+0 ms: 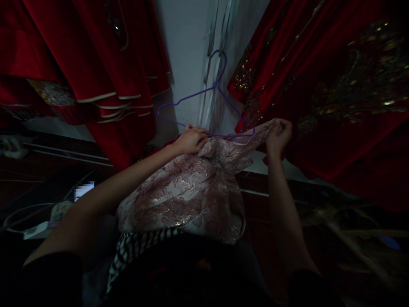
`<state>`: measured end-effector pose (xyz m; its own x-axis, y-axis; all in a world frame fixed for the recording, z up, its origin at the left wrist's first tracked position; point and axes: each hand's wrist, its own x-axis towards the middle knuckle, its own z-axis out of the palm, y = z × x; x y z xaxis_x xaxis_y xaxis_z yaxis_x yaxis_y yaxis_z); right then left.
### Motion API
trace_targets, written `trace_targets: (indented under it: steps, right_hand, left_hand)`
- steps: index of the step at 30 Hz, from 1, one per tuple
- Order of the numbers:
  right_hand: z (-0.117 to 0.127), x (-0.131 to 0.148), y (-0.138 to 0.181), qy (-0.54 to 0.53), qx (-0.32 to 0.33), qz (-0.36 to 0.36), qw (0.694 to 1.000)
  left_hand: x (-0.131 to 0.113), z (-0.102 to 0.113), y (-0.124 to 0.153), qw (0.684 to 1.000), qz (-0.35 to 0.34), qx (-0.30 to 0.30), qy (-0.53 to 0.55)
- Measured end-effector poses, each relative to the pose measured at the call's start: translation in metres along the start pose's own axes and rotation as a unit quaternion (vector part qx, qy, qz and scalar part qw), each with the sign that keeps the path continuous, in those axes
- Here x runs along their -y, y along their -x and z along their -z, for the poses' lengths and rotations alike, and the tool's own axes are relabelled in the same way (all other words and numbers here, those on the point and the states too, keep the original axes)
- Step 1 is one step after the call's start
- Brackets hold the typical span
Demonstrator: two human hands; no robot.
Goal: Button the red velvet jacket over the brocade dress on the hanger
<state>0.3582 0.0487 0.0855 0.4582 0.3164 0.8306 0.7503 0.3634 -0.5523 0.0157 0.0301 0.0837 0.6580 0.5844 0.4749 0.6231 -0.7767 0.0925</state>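
A pink brocade dress (188, 192) with a shiny floral pattern hangs in front of my lap, its upper part bunched. The purple hanger (194, 93) rises above it, hook up, with its lower bar along the dress's top edge. My left hand (193, 138) is closed at that edge, gripping the cloth beside the hanger's bar. Out to the right, my right hand (278, 133) pinches a corner of the dress and holds it stretched past the hanger's right end. Folds hide how the dress sits on the bar.
Red garments with gold trim (128, 55) hang on the left, and a red sequined garment (335, 94) on the right. Behind the hanger is a pale cabinet front (188, 55). A white cable (19, 209) lies at lower left; thin wooden pieces (354, 251) are at lower right.
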Motion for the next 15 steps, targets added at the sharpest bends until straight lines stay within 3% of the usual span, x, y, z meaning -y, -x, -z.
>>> trace_targets:
  steps: [9,13,15]
  right_hand:
    - [-0.036,0.049,-0.005,-0.012,0.145,0.073,0.987]
    - [-0.040,0.057,-0.001,0.003,0.171,0.082,0.982]
    - [-0.038,0.056,-0.002,0.006,0.177,0.077,0.981]
  left_hand:
    - [-0.022,-0.018,-0.024,0.982,-0.007,-0.051,0.179]
    - [-0.013,-0.011,-0.023,0.973,0.017,-0.081,0.217]
    - [0.002,-0.005,-0.016,0.968,0.042,-0.153,0.196]
